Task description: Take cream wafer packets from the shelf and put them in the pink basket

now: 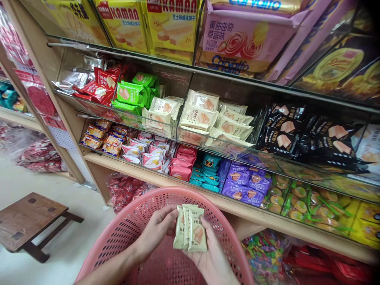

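Observation:
Several cream-coloured snack packets (197, 231) with a pinkish cake picture stand fanned side by side between my hands. My left hand (158, 225) pinches the packets at their left edge, its fingertips partly hidden behind them. From below and the right, my right hand (212, 253) cups the same packets, thumb along the right edge. Both hands are over a pink perforated plastic basket (103, 237). Straight ahead on the shelf, similar cream packets (199, 113) lie piled in clear-fronted compartments.
Green packets (130, 93) and black packets (285, 130) fill neighbouring compartments. Beneath them, a wooden shelf edge (142, 180) runs just beyond the basket. At left, a low wooden stool (29, 217) stands on the floor. Large boxed biscuits (175, 27) occupy the upper shelf.

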A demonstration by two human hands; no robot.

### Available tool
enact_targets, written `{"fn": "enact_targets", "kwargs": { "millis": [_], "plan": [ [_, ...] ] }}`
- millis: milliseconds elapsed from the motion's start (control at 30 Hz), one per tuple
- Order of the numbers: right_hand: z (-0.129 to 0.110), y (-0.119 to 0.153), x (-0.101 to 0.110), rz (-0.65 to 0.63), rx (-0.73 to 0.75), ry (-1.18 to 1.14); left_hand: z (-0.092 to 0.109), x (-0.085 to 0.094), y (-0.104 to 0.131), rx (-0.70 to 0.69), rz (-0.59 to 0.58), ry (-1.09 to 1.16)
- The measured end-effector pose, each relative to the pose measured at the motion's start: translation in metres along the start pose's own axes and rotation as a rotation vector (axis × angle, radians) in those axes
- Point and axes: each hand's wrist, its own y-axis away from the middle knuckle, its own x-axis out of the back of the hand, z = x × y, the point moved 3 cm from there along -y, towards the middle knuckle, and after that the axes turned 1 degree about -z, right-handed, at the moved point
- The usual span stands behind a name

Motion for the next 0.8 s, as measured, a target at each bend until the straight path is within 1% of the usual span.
{"fn": "enact_targets", "kwargs": {
  "millis": [67,167,233,400,533,700,800],
  "plan": [
    [0.000,0.000,0.000,-0.001,-0.002,0.000,-0.001,0.001,-0.001,-0.014,-0.007,0.000],
    [0.001,0.001,0.002,0.029,0.007,0.002,-0.002,0.000,-0.003,-0.061,-0.034,-0.003],
    [0.002,0.000,0.004,0.050,0.010,0.008,-0.003,0.001,-0.005,-0.086,-0.031,-0.003],
    [0.005,-0.001,0.005,0.040,-0.001,0.019,-0.004,0.007,-0.007,-0.066,0.037,0.006],
    [0.005,-0.002,0.004,0.027,-0.009,0.038,0.004,0.009,-0.006,-0.065,0.083,-0.027],
    [0.005,0.001,0.004,0.034,0.055,0.162,0.011,0.011,-0.005,-0.049,0.173,-0.092],
    [0.007,0.001,0.005,0.056,0.043,0.207,0.009,0.013,-0.006,-0.027,0.170,-0.101]
  ]
}}
